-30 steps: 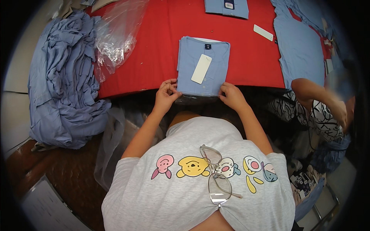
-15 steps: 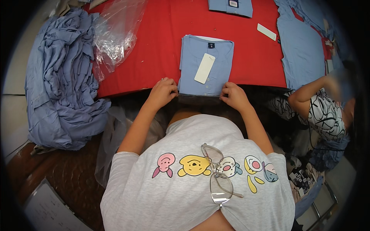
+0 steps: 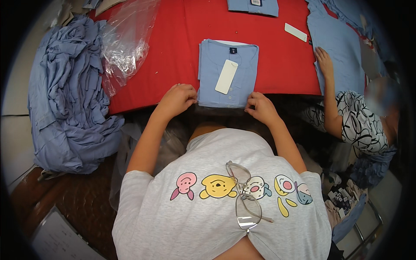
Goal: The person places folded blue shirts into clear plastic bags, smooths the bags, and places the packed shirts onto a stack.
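Observation:
In front of me a folded light-blue shirt (image 3: 246, 78) lies on the red-covered table, its neckline away from me. A blank white hang tag (image 3: 226, 77) rests aslant on its front, and a dark neck label (image 3: 233, 50) shows at the collar. Clear plastic, seemingly of a bag (image 3: 221, 107), shows along the shirt's near edge. My left hand (image 3: 178, 101) is closed in a pinch at the near left corner. At the near right corner my right hand (image 3: 262, 108) pinches likewise. Both sets of fingertips seem to hold the bag's edge, though they partly hide it.
A heap of blue garments (image 3: 69, 99) stands at the left beside crumpled clear bags (image 3: 125, 52). Another folded blue shirt (image 3: 264, 8) and a white tag (image 3: 295, 32) lie farther back. At right, a co-worker's hand (image 3: 323, 63) touches a spread blue garment (image 3: 342, 56).
My hands stay at the two near corners with little movement. The co-worker's arm has straightened forward, and that hand now lies on the blue garment at right.

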Available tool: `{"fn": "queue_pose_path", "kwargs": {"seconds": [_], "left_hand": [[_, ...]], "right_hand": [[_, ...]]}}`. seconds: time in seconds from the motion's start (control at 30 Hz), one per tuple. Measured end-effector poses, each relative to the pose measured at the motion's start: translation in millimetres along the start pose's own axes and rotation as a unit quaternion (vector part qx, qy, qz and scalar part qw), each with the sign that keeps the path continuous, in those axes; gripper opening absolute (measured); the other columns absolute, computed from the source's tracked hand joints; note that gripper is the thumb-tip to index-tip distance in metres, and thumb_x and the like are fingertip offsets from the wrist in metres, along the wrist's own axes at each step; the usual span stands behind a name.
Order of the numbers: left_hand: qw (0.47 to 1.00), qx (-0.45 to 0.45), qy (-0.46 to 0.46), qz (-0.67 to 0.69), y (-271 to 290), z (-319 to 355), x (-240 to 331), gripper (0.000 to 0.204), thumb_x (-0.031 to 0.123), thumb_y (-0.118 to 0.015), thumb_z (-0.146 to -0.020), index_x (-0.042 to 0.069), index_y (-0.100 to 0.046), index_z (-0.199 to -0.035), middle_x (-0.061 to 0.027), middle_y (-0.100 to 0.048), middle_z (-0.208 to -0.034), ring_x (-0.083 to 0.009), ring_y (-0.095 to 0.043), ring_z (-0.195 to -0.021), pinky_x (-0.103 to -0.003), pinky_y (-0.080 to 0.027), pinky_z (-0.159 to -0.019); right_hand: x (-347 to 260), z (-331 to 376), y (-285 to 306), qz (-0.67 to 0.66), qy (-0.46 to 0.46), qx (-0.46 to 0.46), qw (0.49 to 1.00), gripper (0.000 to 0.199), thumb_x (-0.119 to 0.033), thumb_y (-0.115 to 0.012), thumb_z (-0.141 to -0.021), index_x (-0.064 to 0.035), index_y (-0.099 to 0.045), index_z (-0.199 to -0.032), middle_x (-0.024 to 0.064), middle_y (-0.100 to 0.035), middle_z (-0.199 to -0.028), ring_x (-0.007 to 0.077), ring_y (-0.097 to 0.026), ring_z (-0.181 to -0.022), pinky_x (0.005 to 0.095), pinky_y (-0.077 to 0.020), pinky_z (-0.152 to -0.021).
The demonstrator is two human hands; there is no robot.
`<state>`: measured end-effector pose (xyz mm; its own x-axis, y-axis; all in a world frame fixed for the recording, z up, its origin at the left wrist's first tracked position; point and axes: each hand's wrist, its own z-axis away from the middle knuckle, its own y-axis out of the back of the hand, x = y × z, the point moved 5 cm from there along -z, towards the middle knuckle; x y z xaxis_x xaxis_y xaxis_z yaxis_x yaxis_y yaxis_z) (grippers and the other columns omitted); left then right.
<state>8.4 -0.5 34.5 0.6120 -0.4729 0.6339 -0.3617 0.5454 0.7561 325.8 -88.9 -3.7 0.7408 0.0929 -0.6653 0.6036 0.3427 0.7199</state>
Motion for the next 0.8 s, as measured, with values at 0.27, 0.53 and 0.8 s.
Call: {"fn": "queue_pose_path", "kwargs": {"seconds": [0.27, 0.53, 0.8], "left_hand": [[0.998, 0.05, 0.043, -0.021, -20.9, -29.4, -32.2, 0.01, 0.01, -0.079, -0.088, 0.004, -0.075, -0.095, -0.0094, -0.072, -0.1, -0.0342, -0.07, -0.099, -0.047, -0.053, -0.092], [0.967, 0.105, 0.178, 0.152, -33.0, -31.9, -38.1, 0.006, 0.004, -0.074, -0.091, 0.0, -0.071, -0.092, -0.0125, -0.07, -0.089, -0.0234, -0.068, -0.078, -0.038, -0.054, -0.071], [0.651, 0.239, 0.263, 0.671, -104.3, -16.1, -54.5, 0.016, 0.001, -0.067, -0.102, 0.009, -0.054, -0.098, -0.0047, -0.066, -0.1, -0.0117, -0.059, -0.077, -0.026, -0.05, -0.068]], "right_hand": [[4.5, -5.8, -3.0, 0.022, -0.007, 0.035, 0.999, 0.013, -0.011, -0.082, -0.084, -0.0035, -0.071, -0.088, 0.0108, -0.067, -0.096, 0.0331, -0.068, -0.096, 0.0462, -0.0562, -0.084], [13.9, -3.6, 9.6, 0.001, -0.036, 0.096, 0.995, 0.01, -0.013, -0.075, -0.094, -0.0052, -0.069, -0.097, 0.0115, -0.068, -0.098, 0.0351, -0.07, -0.095, 0.0465, -0.0564, -0.081], [15.8, -9.8, 11.0, 0.001, -0.065, 0.144, 0.988, 0.01, -0.01, -0.076, -0.091, -0.0057, -0.069, -0.097, 0.011, -0.069, -0.097, 0.0361, -0.071, -0.088, 0.0462, -0.0571, -0.076]]}}
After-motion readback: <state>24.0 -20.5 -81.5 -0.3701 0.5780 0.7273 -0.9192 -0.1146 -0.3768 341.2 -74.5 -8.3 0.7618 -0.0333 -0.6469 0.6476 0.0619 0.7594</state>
